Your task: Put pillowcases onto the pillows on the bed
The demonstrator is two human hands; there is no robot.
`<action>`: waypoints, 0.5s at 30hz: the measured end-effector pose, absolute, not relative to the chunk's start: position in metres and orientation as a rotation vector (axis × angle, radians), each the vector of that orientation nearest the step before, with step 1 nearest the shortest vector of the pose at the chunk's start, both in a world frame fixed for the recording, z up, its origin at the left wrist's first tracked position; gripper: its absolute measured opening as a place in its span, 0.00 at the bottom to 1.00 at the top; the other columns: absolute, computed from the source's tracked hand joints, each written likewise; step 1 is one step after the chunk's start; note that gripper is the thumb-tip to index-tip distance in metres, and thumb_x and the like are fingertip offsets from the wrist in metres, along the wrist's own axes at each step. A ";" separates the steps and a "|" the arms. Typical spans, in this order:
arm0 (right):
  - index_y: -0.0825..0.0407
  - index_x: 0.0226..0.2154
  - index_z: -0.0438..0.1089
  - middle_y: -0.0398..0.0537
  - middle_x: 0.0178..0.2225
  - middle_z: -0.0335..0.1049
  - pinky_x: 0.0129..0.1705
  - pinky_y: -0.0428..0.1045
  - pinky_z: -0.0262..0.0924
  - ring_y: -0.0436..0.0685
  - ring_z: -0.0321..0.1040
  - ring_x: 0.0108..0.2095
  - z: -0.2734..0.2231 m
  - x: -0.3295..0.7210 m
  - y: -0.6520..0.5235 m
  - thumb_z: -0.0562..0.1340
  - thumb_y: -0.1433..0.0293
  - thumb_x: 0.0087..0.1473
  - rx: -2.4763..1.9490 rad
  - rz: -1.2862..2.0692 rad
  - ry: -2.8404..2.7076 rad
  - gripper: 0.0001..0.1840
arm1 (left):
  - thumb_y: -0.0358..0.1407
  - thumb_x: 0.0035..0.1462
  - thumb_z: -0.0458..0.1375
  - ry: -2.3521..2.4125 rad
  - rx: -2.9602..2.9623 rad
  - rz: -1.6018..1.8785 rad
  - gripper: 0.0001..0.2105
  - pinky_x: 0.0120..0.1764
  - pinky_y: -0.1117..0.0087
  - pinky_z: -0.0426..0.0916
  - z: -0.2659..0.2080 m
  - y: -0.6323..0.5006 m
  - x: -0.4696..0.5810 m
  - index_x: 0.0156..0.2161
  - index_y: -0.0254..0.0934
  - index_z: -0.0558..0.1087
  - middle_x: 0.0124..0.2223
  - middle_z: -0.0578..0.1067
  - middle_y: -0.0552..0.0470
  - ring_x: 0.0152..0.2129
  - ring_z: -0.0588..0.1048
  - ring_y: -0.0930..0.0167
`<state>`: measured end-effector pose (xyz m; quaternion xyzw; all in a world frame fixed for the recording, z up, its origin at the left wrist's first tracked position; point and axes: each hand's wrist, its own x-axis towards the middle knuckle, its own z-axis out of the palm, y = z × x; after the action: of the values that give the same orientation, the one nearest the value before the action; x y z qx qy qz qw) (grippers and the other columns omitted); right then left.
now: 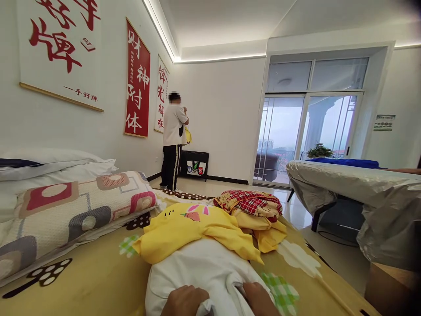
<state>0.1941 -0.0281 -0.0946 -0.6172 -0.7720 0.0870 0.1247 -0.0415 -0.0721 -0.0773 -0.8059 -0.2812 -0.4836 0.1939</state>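
A white pillow (pixel 204 263) lies on the bed at the bottom middle. Its far end is covered by a yellow pillowcase (pixel 197 226) with a cartoon print, bunched loosely over it. My left hand (pixel 186 300) has its fingers curled into the pillow's near end, gripping the white fabric. To its right, my right hand (pixel 259 299) grips the same end, where the cloth folds up beside the fingers. Both wrists run out of the picture at the bottom edge.
A patterned pillow (pixel 85 210) lies at the left, with white bedding behind. Red-checked and yellow folded cloth (pixel 251 204) sits beyond the yellow pillowcase. A person (pixel 174 136) stands by the wall. At the right are a plastic-covered table (pixel 345 180) and a cardboard box (pixel 391 287).
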 end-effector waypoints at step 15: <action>0.54 0.29 0.71 0.57 0.37 0.74 0.39 0.51 0.59 0.60 0.67 0.38 0.027 0.156 -0.047 0.51 0.60 0.53 -1.629 0.414 -2.060 0.19 | 0.43 0.58 0.52 -1.496 -2.670 -1.561 0.14 0.42 0.69 0.66 0.051 -0.053 -0.090 0.27 0.36 0.71 0.38 0.76 0.47 0.36 0.72 0.66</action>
<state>0.1560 -0.0465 0.0265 -0.5948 -0.7524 0.1513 0.2391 -0.0901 -0.0530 0.0507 -0.7688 -0.4308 -0.4495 -0.1463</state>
